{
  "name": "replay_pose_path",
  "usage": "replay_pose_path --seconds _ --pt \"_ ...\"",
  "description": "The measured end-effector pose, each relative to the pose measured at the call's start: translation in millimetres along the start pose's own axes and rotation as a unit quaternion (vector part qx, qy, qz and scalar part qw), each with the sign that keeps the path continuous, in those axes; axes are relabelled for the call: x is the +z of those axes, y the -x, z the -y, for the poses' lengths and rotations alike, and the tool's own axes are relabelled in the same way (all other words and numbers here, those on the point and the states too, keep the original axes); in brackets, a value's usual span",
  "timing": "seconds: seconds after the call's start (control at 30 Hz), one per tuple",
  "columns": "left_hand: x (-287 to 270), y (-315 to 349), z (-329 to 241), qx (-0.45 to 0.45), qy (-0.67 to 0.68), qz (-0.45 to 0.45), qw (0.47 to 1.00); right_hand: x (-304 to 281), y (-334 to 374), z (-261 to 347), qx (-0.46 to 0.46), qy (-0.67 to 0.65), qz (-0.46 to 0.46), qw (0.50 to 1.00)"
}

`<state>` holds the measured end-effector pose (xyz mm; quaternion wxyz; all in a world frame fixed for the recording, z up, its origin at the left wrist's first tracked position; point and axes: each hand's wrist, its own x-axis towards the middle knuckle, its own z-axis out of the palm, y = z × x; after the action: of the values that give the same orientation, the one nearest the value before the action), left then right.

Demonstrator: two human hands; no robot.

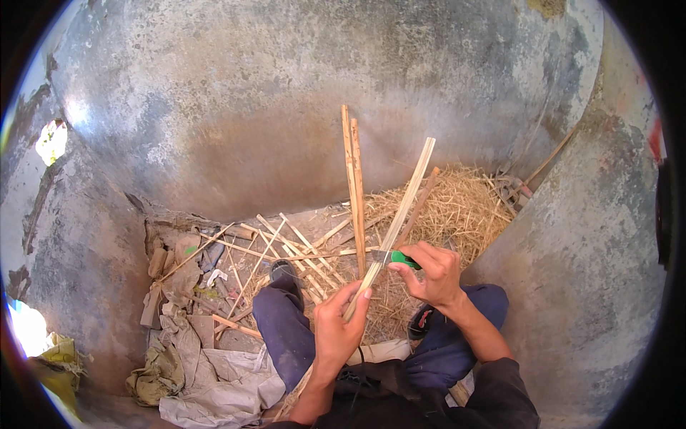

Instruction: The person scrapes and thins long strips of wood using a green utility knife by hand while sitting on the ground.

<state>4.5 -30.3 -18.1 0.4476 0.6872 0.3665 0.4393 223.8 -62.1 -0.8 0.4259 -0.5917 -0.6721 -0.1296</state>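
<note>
Lap: I look down on my own dark sleeves and two knees in blue trousers [286, 329], seated on the ground
Left hand: my left hand [339, 332] has its fingers curled closed around the lower part of one pale split cane [396, 222], which slants up and to the right between my knees
Right hand: my right hand [432, 275] is closed on one knife with a green handle [402, 260]; the blade lies against the cane just above my left hand
Shoes: two dark shoes, one by each knee, the left one [284, 272] clearer than the right
Cloth: one crumpled grey sheet [214, 379] lies at my left, touching the left leg
Floor: bare dirt [314, 218], littered with thin cane strips [286, 247]; I cannot count them, more than ten
Upright sticks: two brown sticks [352, 186] stand side by side beyond my hands, leaning on the wall
Straw: one heap of straw [457, 207] against the far right corner
Room: rough grey plastered walls [300, 93] close around on three sides, with two bright gaps on the left edge
</note>
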Motion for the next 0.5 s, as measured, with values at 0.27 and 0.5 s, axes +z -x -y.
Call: replay_pose_path --seconds 0.27,0.5 --pt "-8 16 6 -0.063 -0.011 0.021 0.998 2 -17 -44 0.026 0.009 -0.034 0.999" --pt "-13 26 37 -0.063 0.012 -0.004 0.998 18 -50 -112 0.028 0.016 -0.042 0.999"
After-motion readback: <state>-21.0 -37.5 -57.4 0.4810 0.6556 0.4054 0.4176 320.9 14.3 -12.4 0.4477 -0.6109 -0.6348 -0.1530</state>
